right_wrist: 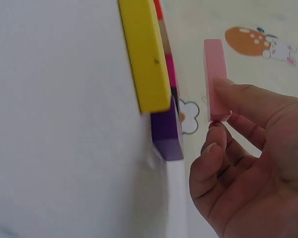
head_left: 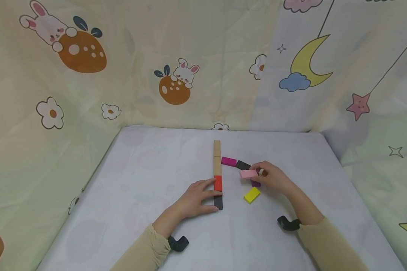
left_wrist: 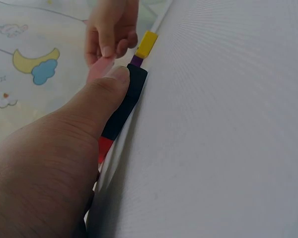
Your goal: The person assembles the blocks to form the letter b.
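A row of blocks runs away from me in the head view: a black block (head_left: 218, 203), a red block (head_left: 218, 184) and two plain wooden blocks (head_left: 217, 165). My left hand (head_left: 194, 199) rests on its near end, fingers stretched over the red and black blocks, thumb touching the black one. To the right, my right hand (head_left: 274, 178) pinches a pink block (right_wrist: 216, 74) between thumb and fingers, raised off the table. Below it a purple block (right_wrist: 166, 131) is partly covered in the head view. Nearer lies a yellow block (head_left: 252, 195).
A magenta block (head_left: 228, 161) and a dark block (head_left: 242, 165) slant off from the row's right side towards my right hand. The white tabletop (head_left: 129, 180) meets a patterned cloth (head_left: 203, 94) at its back and sides. Black wrist mounts (head_left: 179, 244) sit on both wrists.
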A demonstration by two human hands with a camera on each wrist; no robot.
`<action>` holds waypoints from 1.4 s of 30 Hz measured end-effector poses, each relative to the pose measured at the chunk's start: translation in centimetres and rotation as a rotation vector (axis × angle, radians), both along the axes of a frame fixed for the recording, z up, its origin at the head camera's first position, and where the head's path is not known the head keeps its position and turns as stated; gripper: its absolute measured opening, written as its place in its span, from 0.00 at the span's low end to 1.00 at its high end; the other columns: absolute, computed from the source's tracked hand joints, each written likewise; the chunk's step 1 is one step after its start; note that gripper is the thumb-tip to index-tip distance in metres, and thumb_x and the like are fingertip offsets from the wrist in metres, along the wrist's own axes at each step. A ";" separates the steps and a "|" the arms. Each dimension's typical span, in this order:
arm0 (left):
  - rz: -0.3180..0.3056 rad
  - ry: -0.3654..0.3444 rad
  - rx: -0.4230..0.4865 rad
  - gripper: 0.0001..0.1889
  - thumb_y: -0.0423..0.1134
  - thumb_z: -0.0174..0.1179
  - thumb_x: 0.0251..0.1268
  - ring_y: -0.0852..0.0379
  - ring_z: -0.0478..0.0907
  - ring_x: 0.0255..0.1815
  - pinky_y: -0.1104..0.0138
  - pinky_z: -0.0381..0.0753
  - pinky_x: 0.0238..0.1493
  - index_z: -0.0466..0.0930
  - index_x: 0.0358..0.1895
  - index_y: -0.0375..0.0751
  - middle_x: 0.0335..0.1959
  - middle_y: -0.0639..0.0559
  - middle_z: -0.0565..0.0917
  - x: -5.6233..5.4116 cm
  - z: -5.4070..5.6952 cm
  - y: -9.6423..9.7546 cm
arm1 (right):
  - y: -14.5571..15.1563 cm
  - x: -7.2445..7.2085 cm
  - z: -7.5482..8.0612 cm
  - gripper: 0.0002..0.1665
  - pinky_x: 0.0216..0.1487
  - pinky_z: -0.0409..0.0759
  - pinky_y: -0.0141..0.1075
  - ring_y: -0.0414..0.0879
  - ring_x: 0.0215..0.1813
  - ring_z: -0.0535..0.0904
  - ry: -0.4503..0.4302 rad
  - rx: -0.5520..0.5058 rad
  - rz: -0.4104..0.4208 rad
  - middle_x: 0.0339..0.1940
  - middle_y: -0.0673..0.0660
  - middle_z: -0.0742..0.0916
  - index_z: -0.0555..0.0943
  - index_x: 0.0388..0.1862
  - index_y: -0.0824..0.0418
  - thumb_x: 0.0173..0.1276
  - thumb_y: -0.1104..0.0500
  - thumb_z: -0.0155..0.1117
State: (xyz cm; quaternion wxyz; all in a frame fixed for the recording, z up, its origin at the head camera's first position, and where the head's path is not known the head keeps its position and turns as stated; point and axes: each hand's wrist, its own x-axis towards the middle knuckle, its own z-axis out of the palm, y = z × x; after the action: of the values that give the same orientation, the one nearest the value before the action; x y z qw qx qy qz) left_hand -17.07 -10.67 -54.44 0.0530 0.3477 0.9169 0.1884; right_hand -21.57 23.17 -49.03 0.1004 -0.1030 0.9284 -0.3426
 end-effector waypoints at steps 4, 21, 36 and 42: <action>-0.002 0.000 0.000 0.29 0.66 0.58 0.63 0.50 0.57 0.77 0.46 0.61 0.74 0.65 0.69 0.81 0.80 0.58 0.54 0.0 0.1 0.0 | -0.8 1.2 -0.3 0.20 0.37 0.76 0.33 0.47 0.41 0.73 0.052 0.033 0.047 0.46 0.53 0.80 0.81 0.54 0.48 0.63 0.53 0.72; 0.006 0.004 0.002 0.29 0.67 0.57 0.63 0.50 0.57 0.77 0.46 0.61 0.74 0.65 0.68 0.81 0.80 0.58 0.54 0.0 0.0 0.0 | -4.4 5.1 -1.0 0.19 0.44 0.78 0.33 0.42 0.43 0.75 0.058 0.067 0.150 0.43 0.44 0.80 0.82 0.50 0.43 0.60 0.53 0.75; -0.002 0.021 0.008 0.29 0.66 0.58 0.63 0.48 0.58 0.76 0.46 0.62 0.73 0.67 0.68 0.79 0.80 0.56 0.55 0.0 0.2 0.0 | -5.5 6.0 -1.9 0.17 0.49 0.80 0.35 0.38 0.43 0.75 0.050 0.137 0.124 0.42 0.40 0.79 0.82 0.47 0.38 0.59 0.50 0.75; 0.002 0.010 -0.001 0.29 0.66 0.58 0.62 0.49 0.57 0.77 0.46 0.62 0.73 0.66 0.68 0.79 0.80 0.57 0.55 0.0 0.1 0.0 | -5.8 6.0 -2.2 0.17 0.46 0.80 0.33 0.37 0.41 0.75 0.084 0.173 0.135 0.41 0.39 0.80 0.82 0.47 0.38 0.58 0.49 0.75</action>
State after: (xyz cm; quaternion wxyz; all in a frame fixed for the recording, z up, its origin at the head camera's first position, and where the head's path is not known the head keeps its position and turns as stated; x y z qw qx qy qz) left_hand -17.06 -10.65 -54.34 0.0485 0.3478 0.9176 0.1864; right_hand -15.55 17.34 -51.24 0.0927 -0.1708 0.9488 -0.2490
